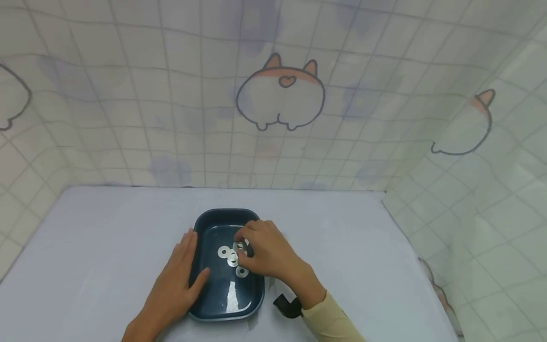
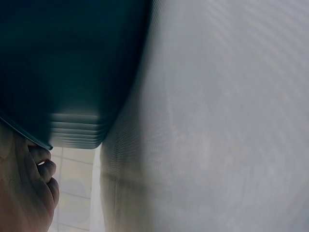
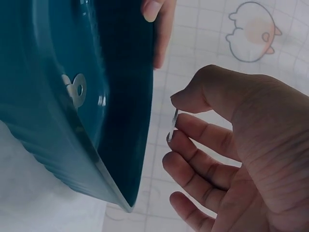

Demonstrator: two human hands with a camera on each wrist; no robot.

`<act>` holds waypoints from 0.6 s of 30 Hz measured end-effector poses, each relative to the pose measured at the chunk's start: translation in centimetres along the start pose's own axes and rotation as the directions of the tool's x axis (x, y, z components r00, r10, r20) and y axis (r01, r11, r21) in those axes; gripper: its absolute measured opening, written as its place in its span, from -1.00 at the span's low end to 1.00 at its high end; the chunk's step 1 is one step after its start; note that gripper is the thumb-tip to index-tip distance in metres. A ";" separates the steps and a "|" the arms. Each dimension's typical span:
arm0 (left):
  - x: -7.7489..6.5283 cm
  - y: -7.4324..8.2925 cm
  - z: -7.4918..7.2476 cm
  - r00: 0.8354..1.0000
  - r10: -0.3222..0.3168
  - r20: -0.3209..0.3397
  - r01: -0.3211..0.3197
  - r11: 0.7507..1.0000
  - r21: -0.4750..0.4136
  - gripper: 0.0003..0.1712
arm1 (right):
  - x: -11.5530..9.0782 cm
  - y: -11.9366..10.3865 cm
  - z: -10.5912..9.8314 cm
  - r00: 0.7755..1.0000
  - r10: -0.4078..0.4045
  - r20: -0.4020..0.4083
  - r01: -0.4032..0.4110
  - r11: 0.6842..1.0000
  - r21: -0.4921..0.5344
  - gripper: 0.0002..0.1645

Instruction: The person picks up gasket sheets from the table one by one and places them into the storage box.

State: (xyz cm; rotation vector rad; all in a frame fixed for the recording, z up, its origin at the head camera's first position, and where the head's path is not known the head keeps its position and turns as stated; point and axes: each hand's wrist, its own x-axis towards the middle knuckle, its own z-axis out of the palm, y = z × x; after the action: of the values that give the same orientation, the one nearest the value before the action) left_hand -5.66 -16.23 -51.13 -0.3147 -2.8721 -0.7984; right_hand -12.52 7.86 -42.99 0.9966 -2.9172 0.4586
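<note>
A dark blue rounded rectangular tray [image 1: 213, 297] lies on the white table, with several flat metal washers [image 1: 220, 252] near its middle. My left hand [image 1: 175, 280] rests along the tray's left side, fingers straight outside the rim and thumb over the edge. Above the tray's right half, my right hand [image 1: 273, 249] pinches a washer [image 3: 174, 126] between thumb and fingertips. The right wrist view shows this washer edge-on, with the other fingers loosely bent below it. In that view, two overlapping washers [image 3: 79, 99] lie on the tray floor.
White tabletop [image 1: 342, 247] surrounds the tray. A black curved piece [image 1: 287, 308] sits beside the right wrist. Behind the table hangs a gridded curtain [image 1: 179, 118] with cartoon animal prints, and similar gridded material [image 1: 504, 228] stands along the right side.
</note>
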 end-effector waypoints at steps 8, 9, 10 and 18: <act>0.1 -0.1 -0.3 1.000 -0.010 0.004 0.010 1.000 0.006 0.08 | -0.1 -0.2 -0.1 1.000 0.002 0.025 -0.003 1.000 0.020 -0.59; 0.2 0.0 -0.3 1.000 -0.006 0.000 0.006 1.000 0.007 0.07 | -0.1 -0.1 0.0 1.000 0.009 0.028 -0.010 1.000 0.022 -0.56; 0.2 0.0 -0.3 1.000 -0.003 -0.004 0.003 1.000 0.012 0.08 | -0.2 0.1 0.0 0.999 0.017 0.029 -0.017 1.000 0.026 -0.54; 0.2 0.2 -0.2 1.000 0.007 -0.018 -0.006 1.000 0.010 0.06 | -1.1 1.6 0.2 0.995 0.098 -0.015 -0.097 0.992 0.084 -0.56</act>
State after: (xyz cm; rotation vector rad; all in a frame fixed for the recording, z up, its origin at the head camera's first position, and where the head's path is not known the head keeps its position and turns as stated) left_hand -5.79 -16.10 -50.77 -0.3136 -2.8555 -0.7820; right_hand -12.53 9.65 -43.74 0.8555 -2.9622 0.5945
